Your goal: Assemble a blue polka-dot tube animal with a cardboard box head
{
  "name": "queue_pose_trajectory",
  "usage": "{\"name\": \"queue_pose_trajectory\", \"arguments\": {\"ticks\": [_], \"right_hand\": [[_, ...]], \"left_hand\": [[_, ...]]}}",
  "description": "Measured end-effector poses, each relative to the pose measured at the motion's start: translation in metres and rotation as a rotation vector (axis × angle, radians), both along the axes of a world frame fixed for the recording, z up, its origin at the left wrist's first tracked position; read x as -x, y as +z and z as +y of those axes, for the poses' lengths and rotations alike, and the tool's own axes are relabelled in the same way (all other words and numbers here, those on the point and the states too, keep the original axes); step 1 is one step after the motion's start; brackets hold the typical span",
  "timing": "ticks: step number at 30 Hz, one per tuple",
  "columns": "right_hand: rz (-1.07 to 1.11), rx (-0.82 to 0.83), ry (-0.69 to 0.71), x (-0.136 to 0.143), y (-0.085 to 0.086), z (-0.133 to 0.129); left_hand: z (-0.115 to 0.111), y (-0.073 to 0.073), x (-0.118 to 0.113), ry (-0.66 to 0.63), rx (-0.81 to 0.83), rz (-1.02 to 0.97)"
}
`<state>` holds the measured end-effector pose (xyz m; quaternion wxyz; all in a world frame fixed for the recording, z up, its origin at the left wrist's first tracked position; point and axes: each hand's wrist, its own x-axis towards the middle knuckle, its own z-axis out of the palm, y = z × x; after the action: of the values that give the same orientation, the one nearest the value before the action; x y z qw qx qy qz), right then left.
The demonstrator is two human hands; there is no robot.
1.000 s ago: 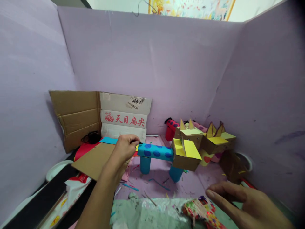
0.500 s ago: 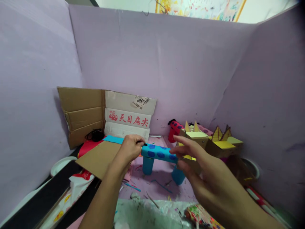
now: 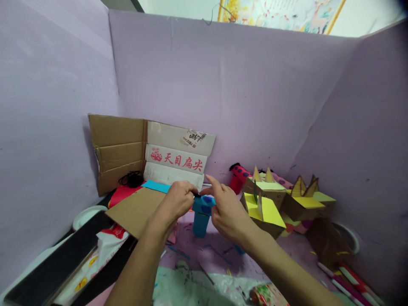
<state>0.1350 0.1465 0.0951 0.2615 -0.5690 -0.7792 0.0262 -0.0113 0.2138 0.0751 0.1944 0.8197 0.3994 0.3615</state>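
Observation:
A blue paper model [image 3: 200, 223] with dark blue spots and tube legs stands on the purple surface in front of me. My left hand [image 3: 180, 197] pinches a small black piece [image 3: 196, 195] at the model's left end. My right hand [image 3: 228, 208] is bent over the model's top and covers most of its body. One of its fingers reaches the black piece while another is raised. Its thumb side rests against the blue body, and the exact grip is partly hidden. A brown cardboard sheet [image 3: 138, 212] lies just left of my left hand.
Yellow-topped cardboard boxes [image 3: 266, 212] with pointed ears stand at right, a red spotted model [image 3: 237, 178] behind them. Folded cardboard [image 3: 121, 148] leans at the back left. Markers [image 3: 344, 284] lie front right; paper scraps and a plastic-lined bin [image 3: 185, 284] are in front.
My right hand has moved left along the blue model, from its right end to the black piece, and its fingers have closed in. My left hand keeps its pinch. The view has shifted slightly.

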Motion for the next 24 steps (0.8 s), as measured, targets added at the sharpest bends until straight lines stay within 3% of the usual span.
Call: {"name": "queue_pose_trajectory", "arguments": {"ticks": [9, 16, 24], "right_hand": [[-0.224, -0.047, 0.023, 0.003, 0.0, 0.001], [-0.449, -0.162, 0.091, 0.002, 0.0, 0.002], [-0.297, -0.215, 0.062, -0.004, 0.01, -0.002]], "left_hand": [[-0.001, 0.002, 0.0, -0.02, 0.036, -0.033], [0.0, 0.002, 0.001, 0.052, 0.052, -0.081], [-0.002, 0.003, 0.002, 0.085, 0.123, -0.105]]}}
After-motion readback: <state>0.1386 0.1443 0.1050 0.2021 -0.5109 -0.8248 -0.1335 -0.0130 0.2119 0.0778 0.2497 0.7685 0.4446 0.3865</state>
